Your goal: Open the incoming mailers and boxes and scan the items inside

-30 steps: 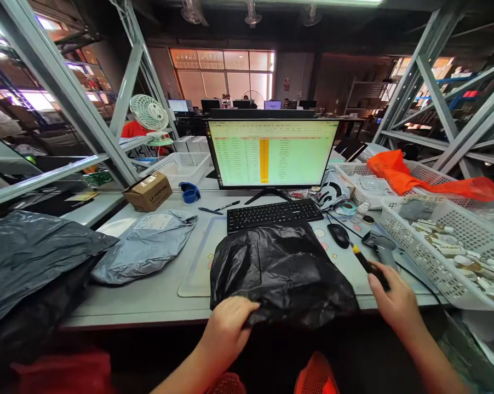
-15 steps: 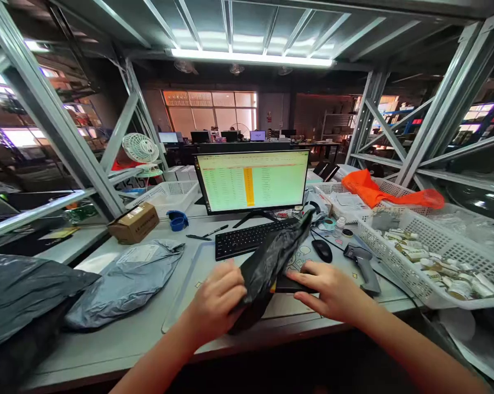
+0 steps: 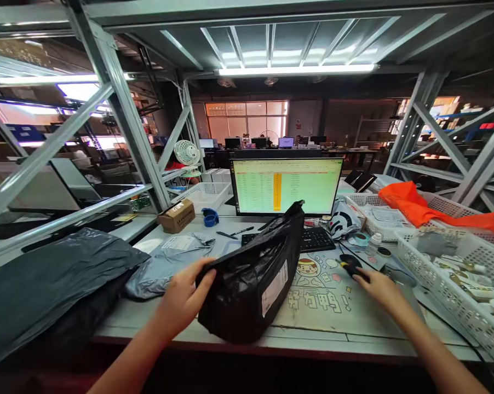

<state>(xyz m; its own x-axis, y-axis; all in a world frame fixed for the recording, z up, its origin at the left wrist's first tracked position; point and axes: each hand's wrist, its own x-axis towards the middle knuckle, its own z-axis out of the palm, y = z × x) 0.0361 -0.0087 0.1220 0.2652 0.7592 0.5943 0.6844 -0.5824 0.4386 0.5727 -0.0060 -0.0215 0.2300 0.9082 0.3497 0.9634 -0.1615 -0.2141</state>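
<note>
In the middle, a black plastic mailing bag (image 3: 247, 287) with a white label (image 3: 274, 287) stands tilted on the desk. My left hand (image 3: 189, 287) grips its left upper edge, thumb and fingers closed on the plastic. Off to the right, my right hand (image 3: 376, 287) is closed around a slim black-and-yellow tool (image 3: 349, 268), too blurred for me to name its kind. That tool overlaps the computer mouse (image 3: 351, 259) in view. Behind the bag, the keyboard (image 3: 319, 239) is partly covered.
Grey mailing bags (image 3: 58, 279) lie at the left, near a cardboard box (image 3: 176, 215). A monitor (image 3: 286, 183) stands behind the keyboard. At the right are a barcode scanner (image 3: 398, 275) and a white basket (image 3: 448, 293) of small bottles. Metal rack posts (image 3: 119, 115) frame the desk.
My view has swung left. The black bag is turned so its label shows, with my left hand at its edge. My right hand has moved away from the bag towards the mouse.
</note>
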